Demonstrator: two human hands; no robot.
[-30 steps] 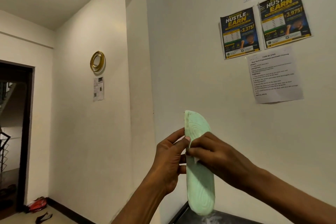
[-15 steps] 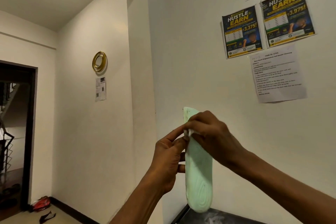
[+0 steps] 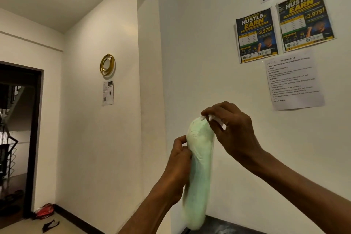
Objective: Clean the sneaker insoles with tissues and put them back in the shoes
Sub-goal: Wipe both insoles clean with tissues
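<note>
The pale green foam insole [image 3: 200, 167] is upright before me, long axis vertical. My left hand [image 3: 178, 159] pinches its left edge near the top. My right hand [image 3: 235, 131], curled round a crumpled white tissue [image 3: 215, 118], sits at the tip; the next wipe likely runs downward.

Desk [image 3: 228, 222]: dark top, only a corner showing at the frame's lower edge, directly below the fingers [image 3: 218, 107] and against the wall; a whitish powdery smear [image 3: 225, 231] lies on it. Floor [image 3: 22, 229]: pale, far below and left of the fingers, bearing a red item [image 3: 44, 211] at the doorway's foot and a small dark strap-like piece [image 3: 49, 224] just beside it, nearer the camera.
</note>
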